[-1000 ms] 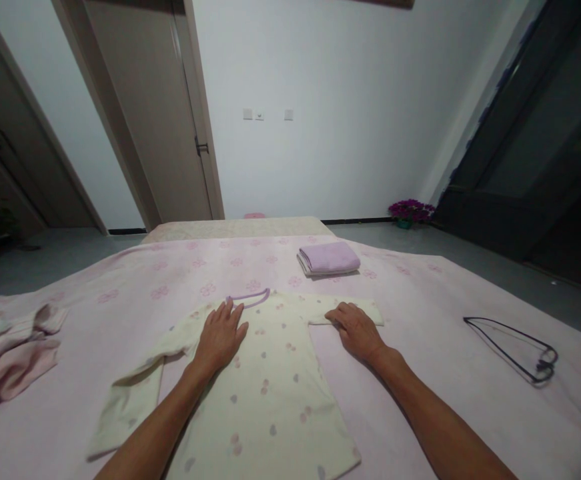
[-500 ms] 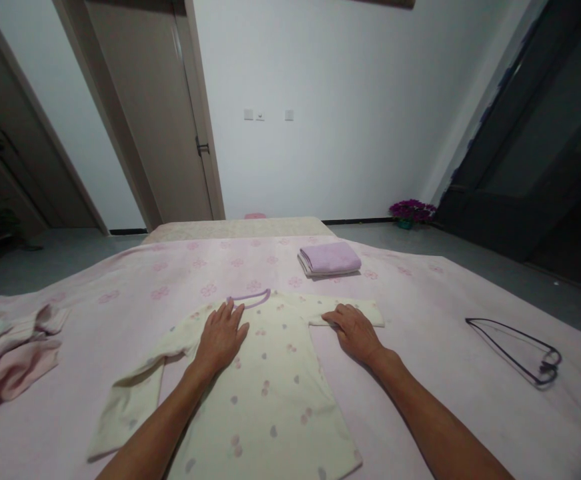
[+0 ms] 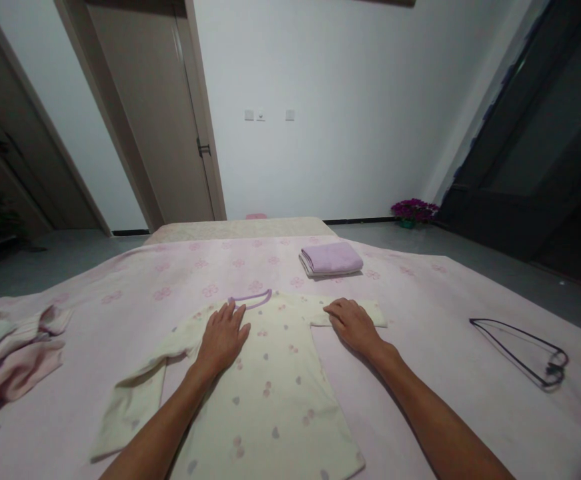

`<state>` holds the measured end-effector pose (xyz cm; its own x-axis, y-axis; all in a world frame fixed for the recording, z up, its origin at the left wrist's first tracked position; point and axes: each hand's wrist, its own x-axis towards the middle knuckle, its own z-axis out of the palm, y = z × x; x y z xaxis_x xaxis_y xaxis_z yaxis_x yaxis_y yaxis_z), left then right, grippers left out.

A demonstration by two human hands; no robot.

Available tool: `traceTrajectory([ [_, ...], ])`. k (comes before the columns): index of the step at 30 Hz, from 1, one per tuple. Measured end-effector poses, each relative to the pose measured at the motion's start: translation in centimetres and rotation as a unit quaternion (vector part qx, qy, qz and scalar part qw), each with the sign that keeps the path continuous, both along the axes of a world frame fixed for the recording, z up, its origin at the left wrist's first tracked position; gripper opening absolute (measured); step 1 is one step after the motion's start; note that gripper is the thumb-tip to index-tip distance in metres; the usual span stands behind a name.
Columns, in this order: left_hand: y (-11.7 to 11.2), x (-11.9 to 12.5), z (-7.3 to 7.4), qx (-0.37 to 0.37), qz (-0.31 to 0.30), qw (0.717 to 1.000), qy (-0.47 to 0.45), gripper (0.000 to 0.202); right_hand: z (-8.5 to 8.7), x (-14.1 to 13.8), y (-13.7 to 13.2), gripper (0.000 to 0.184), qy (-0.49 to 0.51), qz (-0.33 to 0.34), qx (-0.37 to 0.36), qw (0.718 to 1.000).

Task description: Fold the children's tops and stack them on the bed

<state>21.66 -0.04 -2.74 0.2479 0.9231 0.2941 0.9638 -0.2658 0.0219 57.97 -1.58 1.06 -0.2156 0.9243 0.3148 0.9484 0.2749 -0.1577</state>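
Observation:
A pale yellow long-sleeved shirt point(image 3: 275, 380) with small printed shapes and a purple collar lies spread on the bed, collar pointing away from me. My left hand point(image 3: 223, 340) rests flat on its upper left chest just below the collar, fingers stretched out. On the sleeve at the right lies my right hand point(image 3: 353, 325), palm down with its fingers extended and slightly curved. That sleeve sticks straight out to the side, while the left sleeve bends down toward me, partly behind my left forearm.
Folded purple and whitish cloth point(image 3: 331, 259) sits farther back on the pink flowered bed sheet point(image 3: 410, 320). A black clothes hanger point(image 3: 520, 350) lies at the right. Crumpled pink and white clothes point(image 3: 17, 360) are at the left edge. Beyond stand a door point(image 3: 155, 113) and purple flowers point(image 3: 414, 210).
The right hand has shifted very slightly along the sleeve. My left hand stays in place on the shirt, and the whole view has drifted a little.

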Motion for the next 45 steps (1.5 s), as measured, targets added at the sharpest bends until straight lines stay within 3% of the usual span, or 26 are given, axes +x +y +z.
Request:
traceTrajectory([
  [6,-0.1,0.1,0.1,-0.006,-0.002,1.0,-0.008,0.051,0.3,-0.6,0.1,0.028,-0.034,-0.073,-0.006,0.997],
  [13,0.0,0.0,0.0,-0.005,-0.004,1.0,-0.017,0.05,-0.1,-8.2,1.9,0.06,-0.005,0.097,-0.08,0.992],
  [16,0.0,-0.1,0.0,-0.007,-0.003,1.0,-0.012,0.051,-0.5,-11.2,3.6,0.066,-0.013,0.133,-0.11,0.985],
  [23,-0.1,-0.1,0.0,-0.001,-0.005,1.0,-0.021,0.05,-1.2,-13.3,6.2,0.068,-0.055,0.053,-0.154,0.985],
  [28,-0.2,-0.1,0.3,0.002,-0.01,0.999,-0.038,0.049,-1.6,-15.0,4.3,0.071,-0.05,0.015,-0.099,0.994],
  [34,-0.9,-0.6,0.3,-0.012,-0.066,0.986,-0.153,0.053,-2.6,-15.5,2.9,0.071,-0.036,0.021,-0.122,0.992],
  [37,-2.1,-2.1,0.9,0.001,-0.104,0.97,-0.221,0.053,-2.7,-15.3,3.0,0.07,-0.034,0.023,-0.104,0.994],
  [39,-3.5,-4.1,1.8,0.032,-0.097,0.969,-0.227,0.051,-2.7,-15.3,3.0,0.068,-0.031,0.023,-0.09,0.995],
  [42,-6.2,-8.4,3.5,0.061,-0.028,0.979,-0.192,0.052,-2.9,-15.4,3.0,0.068,-0.028,0.021,-0.084,0.996],
  [45,-8.9,-12.8,4.5,0.003,0.085,0.985,-0.151,0.064,-3.0,-15.5,3.0,0.067,-0.026,0.015,-0.082,0.996],
])
